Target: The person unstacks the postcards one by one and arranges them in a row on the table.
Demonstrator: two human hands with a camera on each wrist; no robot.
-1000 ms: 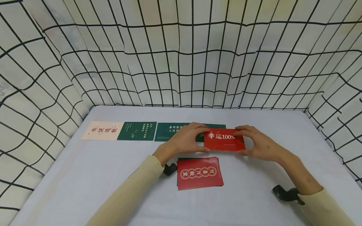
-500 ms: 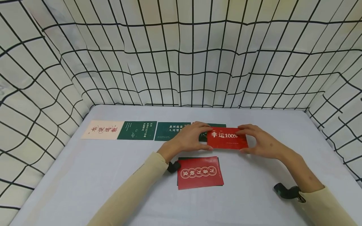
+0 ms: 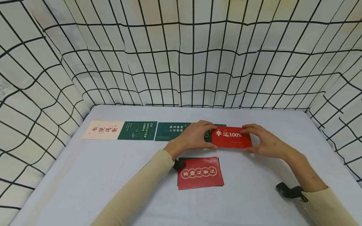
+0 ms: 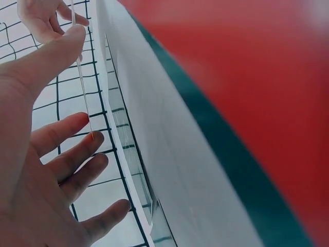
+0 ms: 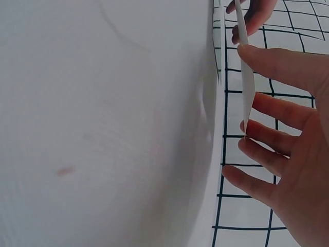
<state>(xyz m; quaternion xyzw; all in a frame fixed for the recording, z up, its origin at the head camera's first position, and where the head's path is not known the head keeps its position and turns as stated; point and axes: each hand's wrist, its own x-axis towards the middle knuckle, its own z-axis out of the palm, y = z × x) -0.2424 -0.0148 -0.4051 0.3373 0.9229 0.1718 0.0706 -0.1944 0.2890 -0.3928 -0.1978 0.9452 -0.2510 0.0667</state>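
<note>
A red card with white lettering [image 3: 232,139] is held between both hands above the back row of cards. My left hand [image 3: 196,135] pinches its left end between thumb and fingertips. At the right end, the thumb and fingers of my right hand [image 3: 267,142] grip it in the same way. Edge-on in the right wrist view, the card [image 5: 248,87] shows as a thin pale strip raised off the table. Behind it, a dark green card [image 3: 208,136] is partly covered by the left hand and the red card.
Left of it in the row lie a green card [image 3: 171,133], another green card [image 3: 137,131] and a pale pink card [image 3: 103,130]. Nearer the body, a stack topped by a red card [image 3: 200,182] lies on the white table [image 3: 85,182]. Black netting [image 3: 192,75] surrounds the table.
Both hands have shifted to the right with the red card, uncovering more of the green cards at its left. The stack and the row have stayed in place.
</note>
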